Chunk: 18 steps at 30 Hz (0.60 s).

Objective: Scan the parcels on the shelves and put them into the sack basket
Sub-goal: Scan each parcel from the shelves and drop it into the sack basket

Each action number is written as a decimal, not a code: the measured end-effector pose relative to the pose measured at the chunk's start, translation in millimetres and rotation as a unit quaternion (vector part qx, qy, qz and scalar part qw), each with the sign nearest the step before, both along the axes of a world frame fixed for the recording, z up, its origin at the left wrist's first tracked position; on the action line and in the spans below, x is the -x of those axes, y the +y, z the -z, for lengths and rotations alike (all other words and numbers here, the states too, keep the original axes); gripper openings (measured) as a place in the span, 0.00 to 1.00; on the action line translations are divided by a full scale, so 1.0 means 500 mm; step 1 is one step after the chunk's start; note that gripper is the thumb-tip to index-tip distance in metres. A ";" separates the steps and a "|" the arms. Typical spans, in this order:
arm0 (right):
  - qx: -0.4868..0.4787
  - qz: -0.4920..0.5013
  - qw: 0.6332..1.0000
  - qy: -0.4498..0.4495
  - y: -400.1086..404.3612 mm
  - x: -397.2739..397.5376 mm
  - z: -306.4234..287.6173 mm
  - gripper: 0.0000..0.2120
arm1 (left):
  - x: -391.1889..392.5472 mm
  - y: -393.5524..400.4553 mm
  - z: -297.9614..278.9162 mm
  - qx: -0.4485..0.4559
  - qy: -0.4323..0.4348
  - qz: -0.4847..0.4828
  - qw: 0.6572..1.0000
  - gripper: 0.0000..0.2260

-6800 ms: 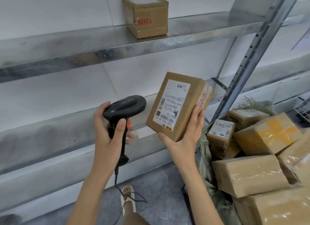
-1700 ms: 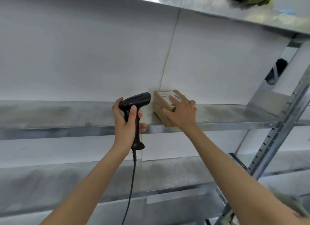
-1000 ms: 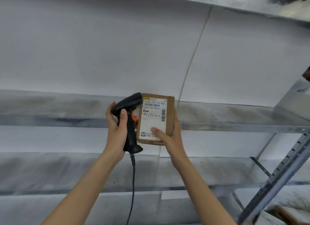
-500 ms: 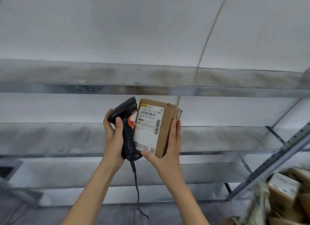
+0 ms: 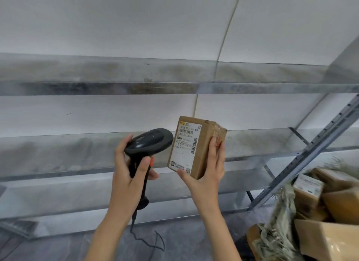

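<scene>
We hold the parcel (image 5: 196,147) upright in our right hand (image 5: 206,171), fingers wrapped round its edges, label turned to nine o'clock so the barcode faces the scanner (image 5: 148,144). Our left hand (image 5: 129,175) grips the scanner's handle, nose aimed at three o'clock. The sack basket (image 5: 279,227) waits at four o'clock, already holding parcels.

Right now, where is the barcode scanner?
In the head view, the barcode scanner is left of centre, held by the left hand, its head pointing at the labelled parcel in the right hand.
</scene>
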State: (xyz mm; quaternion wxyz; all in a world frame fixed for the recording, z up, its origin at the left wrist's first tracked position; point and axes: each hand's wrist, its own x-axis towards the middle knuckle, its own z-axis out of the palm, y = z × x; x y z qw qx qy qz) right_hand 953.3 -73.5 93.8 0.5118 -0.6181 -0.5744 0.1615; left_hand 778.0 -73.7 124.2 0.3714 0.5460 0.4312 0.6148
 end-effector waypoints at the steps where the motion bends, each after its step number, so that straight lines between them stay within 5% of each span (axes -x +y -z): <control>1: 0.000 0.003 1.000 0.000 -0.005 -0.003 0.003 0.58 | -0.002 -0.008 0.003 0.002 0.004 -0.002 1.000 0.23; 18: -0.017 0.037 0.999 -0.032 -0.033 0.021 0.027 0.60 | -0.030 -0.038 0.019 -0.005 0.062 -0.022 0.998 0.22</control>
